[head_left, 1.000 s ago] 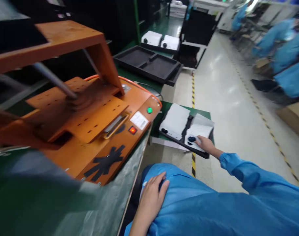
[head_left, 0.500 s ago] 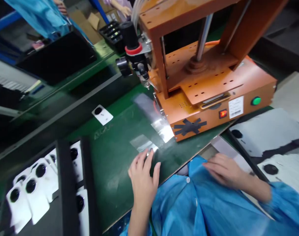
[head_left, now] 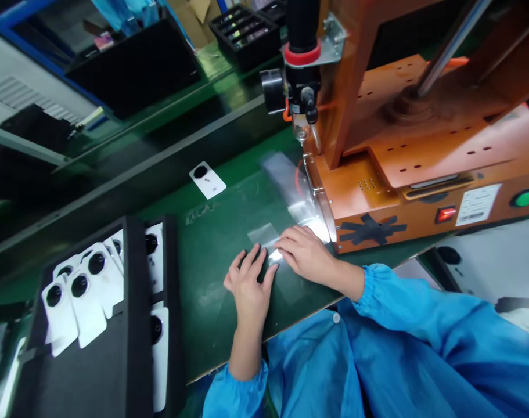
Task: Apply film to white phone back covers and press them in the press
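A small piece of clear plastic film (head_left: 263, 234) lies flat on the green work surface (head_left: 216, 261) in front of me. My left hand (head_left: 249, 287) rests at its left edge, fingers spread and fingertips down. From the right, my right hand (head_left: 305, 253) reaches in with its fingers pinched together at the film's shiny right end. The fingers cover part of that end. A longer clear strip (head_left: 285, 180) lies behind, beside the orange press (head_left: 369, 197).
At left, black trays (head_left: 127, 302) hold several white phone-back panels (head_left: 87, 296) with dark round camera areas. One white panel (head_left: 207, 180) lies alone toward the back ledge. The press bears a regulator (head_left: 302, 75) and a green button (head_left: 525, 198). More white panels (head_left: 495, 255) lie at right.
My right hand has moved from near my lap onto the film, beside my left hand. My left hand stays at the film. The view has shifted, bringing the press farther right.
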